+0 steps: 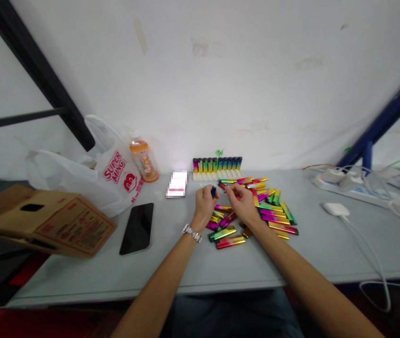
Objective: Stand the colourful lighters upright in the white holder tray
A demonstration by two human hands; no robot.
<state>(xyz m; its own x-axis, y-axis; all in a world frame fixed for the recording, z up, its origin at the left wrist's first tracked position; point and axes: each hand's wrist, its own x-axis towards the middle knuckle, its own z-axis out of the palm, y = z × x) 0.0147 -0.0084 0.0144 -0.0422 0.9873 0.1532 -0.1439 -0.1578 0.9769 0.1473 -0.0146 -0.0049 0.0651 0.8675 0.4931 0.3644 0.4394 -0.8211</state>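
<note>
A small dark-tipped lighter (214, 191) sits pinched in the fingers of the left hand (205, 203), which is curled closed around it above the middle of the desk (80, 272), toward the far edge. The right hand (242, 201) is just beside it, fingers bent together; whether they grip anything cannot be told. Below and right of both hands lies a loose pile of rainbow lighters (256, 209). At the far edge a white tray (217, 169) holds a row of upright lighters. Left of the hands lie a black phone (137, 228), an orange bottle (144, 162), a plastic bag (90, 173) and a cardboard box (45, 220). A power strip (348, 185) rests near the right far corner.
</note>
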